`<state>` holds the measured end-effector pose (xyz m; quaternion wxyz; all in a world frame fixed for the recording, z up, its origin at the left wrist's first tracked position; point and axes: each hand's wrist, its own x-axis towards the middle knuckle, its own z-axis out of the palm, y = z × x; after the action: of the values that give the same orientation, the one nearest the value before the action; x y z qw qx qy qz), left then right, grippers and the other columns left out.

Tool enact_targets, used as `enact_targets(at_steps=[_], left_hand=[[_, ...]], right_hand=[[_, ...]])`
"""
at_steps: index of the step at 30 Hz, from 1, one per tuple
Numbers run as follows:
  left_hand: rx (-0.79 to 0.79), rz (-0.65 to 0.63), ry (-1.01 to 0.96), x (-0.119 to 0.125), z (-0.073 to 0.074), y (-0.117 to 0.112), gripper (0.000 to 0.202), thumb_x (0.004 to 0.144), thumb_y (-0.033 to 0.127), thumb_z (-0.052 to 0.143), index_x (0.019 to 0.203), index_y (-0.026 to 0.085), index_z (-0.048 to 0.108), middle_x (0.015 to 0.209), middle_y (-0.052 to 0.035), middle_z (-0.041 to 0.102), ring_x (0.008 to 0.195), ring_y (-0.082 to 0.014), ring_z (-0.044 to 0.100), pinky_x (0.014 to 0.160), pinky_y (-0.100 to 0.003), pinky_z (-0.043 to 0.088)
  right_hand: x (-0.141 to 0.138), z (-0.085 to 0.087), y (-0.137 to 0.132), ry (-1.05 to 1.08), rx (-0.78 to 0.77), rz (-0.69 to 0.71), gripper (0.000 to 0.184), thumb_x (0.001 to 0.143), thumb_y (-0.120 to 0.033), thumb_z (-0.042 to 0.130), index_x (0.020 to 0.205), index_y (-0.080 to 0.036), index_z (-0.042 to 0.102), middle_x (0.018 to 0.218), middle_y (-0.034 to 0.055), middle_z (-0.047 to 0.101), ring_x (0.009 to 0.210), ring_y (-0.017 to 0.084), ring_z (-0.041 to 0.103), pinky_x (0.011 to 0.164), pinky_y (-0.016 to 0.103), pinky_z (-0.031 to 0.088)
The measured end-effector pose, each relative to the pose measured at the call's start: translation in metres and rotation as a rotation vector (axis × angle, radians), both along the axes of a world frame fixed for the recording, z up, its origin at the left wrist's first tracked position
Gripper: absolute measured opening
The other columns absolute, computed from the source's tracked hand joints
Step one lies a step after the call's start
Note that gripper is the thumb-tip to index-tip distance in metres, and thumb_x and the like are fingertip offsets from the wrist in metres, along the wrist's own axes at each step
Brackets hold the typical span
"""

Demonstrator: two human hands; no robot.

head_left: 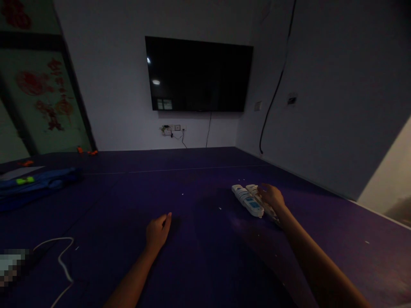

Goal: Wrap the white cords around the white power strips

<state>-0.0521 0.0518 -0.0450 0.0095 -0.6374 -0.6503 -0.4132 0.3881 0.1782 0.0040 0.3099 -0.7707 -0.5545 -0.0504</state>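
Low over the purple floor, my left hand (157, 232) is closed in a loose fist, thumb along the top; nothing shows in it. My right hand (272, 196) reaches forward with curled fingers at the far end of a long white object (251, 188). That object is partly hidden under the hand and wrist. Close beside it on the left lies a similar long white object (247, 200), with pale bands across its middle and a blue patch towards its near end. I cannot make out exactly what kind of things these two are.
Small white scraps (220, 208) dot the purple floor (199, 239). At left lie blue cloth (51, 179), a white cable (62, 261) and a blurred-out device (13, 265). Orange pieces (92, 152) are by the door. A black television (199, 77) hangs on the wall.
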Motion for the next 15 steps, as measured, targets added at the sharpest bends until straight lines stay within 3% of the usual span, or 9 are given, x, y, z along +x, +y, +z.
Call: enact_targets(at_steps=[4,15], left_hand=[[-0.019,-0.011,-0.029,-0.001,0.000,0.000,0.051,0.086,0.054,0.028,0.049,0.019,0.039,0.043,0.0011,0.040,0.044,-0.0113,0.037,0.051,-0.025,0.020],[-0.054,-0.037,-0.020,0.001,0.002,-0.001,0.053,0.086,0.055,0.026,0.051,0.019,0.041,0.046,0.0002,0.043,0.046,-0.0120,0.041,0.052,-0.026,0.022]], right_hand=[[-0.008,-0.001,-0.001,-0.025,-0.083,0.046,0.040,0.084,-0.032,0.048,0.115,-0.014,0.064,0.114,0.0155,0.065,0.104,0.026,0.061,0.079,0.029,0.044],[-0.022,0.001,-0.009,-0.070,0.038,0.094,0.040,0.085,-0.032,0.047,0.114,-0.010,0.064,0.116,0.0166,0.064,0.108,0.028,0.059,0.089,0.033,0.045]])
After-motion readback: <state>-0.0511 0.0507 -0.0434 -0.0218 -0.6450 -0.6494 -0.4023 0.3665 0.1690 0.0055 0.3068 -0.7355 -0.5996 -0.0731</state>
